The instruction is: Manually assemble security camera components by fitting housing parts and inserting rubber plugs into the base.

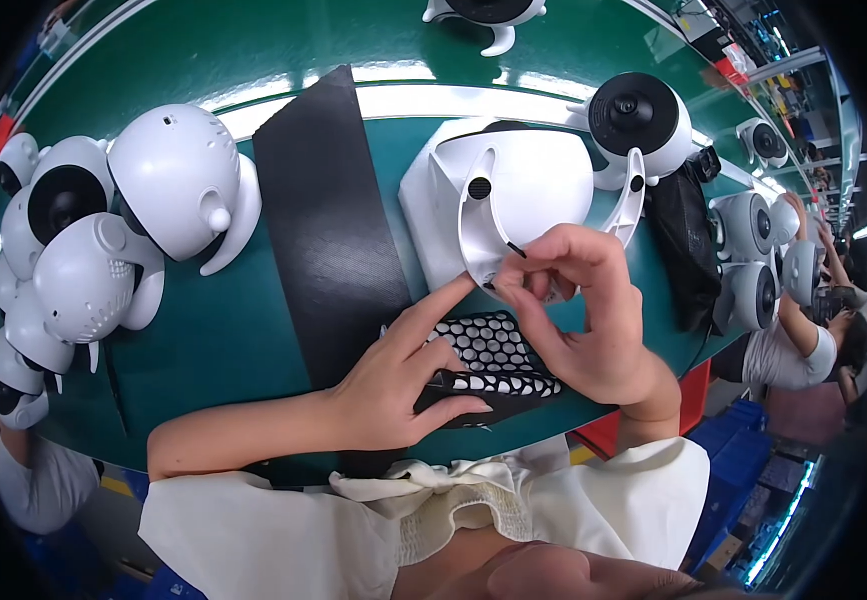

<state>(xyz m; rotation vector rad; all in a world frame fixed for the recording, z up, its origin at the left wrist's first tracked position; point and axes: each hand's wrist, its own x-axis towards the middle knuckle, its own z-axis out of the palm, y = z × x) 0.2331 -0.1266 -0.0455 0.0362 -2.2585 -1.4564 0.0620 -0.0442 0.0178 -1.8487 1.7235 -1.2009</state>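
Note:
A white rounded device (554, 180) lies tipped over before me, its curved legs pointing up; two leg ends carry round black pads. My right hand (594, 310) is closed in a pinch at the near end of the closest leg (479, 225), with a small, thin black pad (517, 250) at its fingertips. The fingertips partly hide that leg end. My left hand (394, 375) stretches its index finger to the same leg end. Its other fingers and thumb hold a folded sheet of round pads (489, 342), black with pale circles, lying at the table's near edge.
Several white devices (179, 180) crowd the left side. Another device (634, 115) with a black front stands behind at right, beside a black bag (682, 250). A dark mat strip (324, 220) crosses the green table (214, 340). Co-workers (799, 345) sit at both sides.

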